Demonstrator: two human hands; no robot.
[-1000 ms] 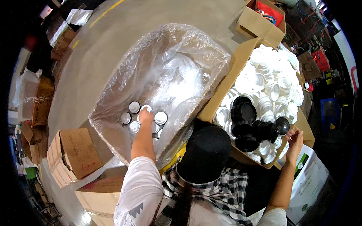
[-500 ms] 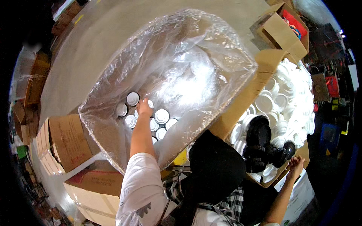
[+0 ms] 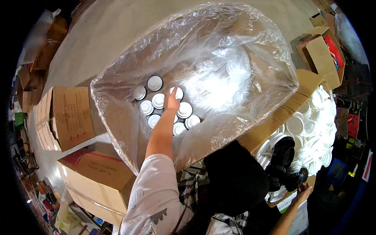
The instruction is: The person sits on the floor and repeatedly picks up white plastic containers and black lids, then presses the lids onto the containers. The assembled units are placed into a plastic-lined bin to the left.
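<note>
My left hand (image 3: 172,102) reaches down into a large carton lined with a clear plastic bag (image 3: 129,58). Its fingers are closed on a round white lid (image 3: 177,93), which seems to top a stack. Around it, several similar white lids (image 3: 184,110) with dark edges stand in a loose cluster on the bag's bottom. At the lower right, my right hand (image 3: 305,192) is beside another carton, its fingers loosely apart and partly in shadow. The black lids (image 3: 282,154), in stacks, lie just above that hand, on a heap of white lids (image 3: 313,133); contact cannot be made out.
Two closed brown cartons (image 3: 74,117) stand to the left, the nearer carton (image 3: 98,168) lower down. At the upper right is an open carton (image 3: 321,53) with red contents. A cardboard flap (image 3: 270,117) rises between the lined carton and the lid heap.
The view has shifted, so the cartons appear displaced. My left hand remains at the lid cluster, farther in along it. My right hand stays beside the lid heap, nearer the black stacks.
</note>
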